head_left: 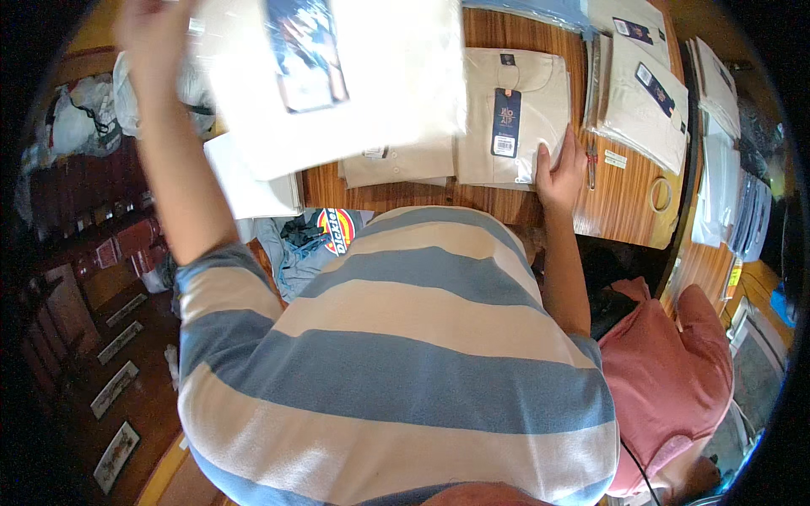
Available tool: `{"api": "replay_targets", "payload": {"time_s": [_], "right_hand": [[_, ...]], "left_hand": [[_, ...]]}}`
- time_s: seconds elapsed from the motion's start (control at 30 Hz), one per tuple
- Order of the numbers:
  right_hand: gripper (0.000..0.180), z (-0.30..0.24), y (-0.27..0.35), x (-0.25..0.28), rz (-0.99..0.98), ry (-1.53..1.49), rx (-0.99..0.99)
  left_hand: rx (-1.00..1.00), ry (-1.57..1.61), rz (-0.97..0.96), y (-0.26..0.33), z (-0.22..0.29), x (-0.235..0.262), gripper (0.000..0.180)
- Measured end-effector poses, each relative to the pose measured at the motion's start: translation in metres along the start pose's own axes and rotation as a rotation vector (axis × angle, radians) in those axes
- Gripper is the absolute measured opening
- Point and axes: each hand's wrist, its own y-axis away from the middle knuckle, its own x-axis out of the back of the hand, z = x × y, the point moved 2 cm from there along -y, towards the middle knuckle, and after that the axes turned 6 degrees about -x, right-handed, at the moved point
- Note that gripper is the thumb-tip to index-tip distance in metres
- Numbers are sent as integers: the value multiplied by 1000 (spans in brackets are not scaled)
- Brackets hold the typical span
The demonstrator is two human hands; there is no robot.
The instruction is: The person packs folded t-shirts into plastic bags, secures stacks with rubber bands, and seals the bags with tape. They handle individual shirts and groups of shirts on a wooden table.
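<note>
A bright white bagged garment (388, 76) with a dark tag fills the upper left, raised above the table and smeared by motion. At its left corner my left hand (156, 38) looks closed on the bag, though its fingers are blurred and partly cut off by the top edge. Right of it lies a folded beige shirt (472, 110) with a navy hang tag (506, 122), in clear plastic. My right hand (561, 173) grips that shirt's lower right edge, thumb on top, fingers along the side. Another folded beige garment (405, 164) is partly hidden under the raised bag.
Bagged beige garments (641, 97) are stacked on the wooden table (620, 211) at right, near a tape roll (661, 195) and a red-handled tool (591, 164). A white stack (253, 173) stands at left. A person in a red top (666, 379) is close on my right.
</note>
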Motion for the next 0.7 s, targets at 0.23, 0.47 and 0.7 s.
{"api": "replay_targets", "payload": {"time_s": [0.23,0.47,0.7], "right_hand": [[66,-6,-2,7,-24,-43,-13],[68,-5,-5,15,-92,-90,-48],[68,-38,-14,34,-27,49,51]], "left_hand": [[692,219,-442,256,59,-130,122],[639,-222,-479,301,138,-93,129],[931,49,-354,341,137,-74,132]]}}
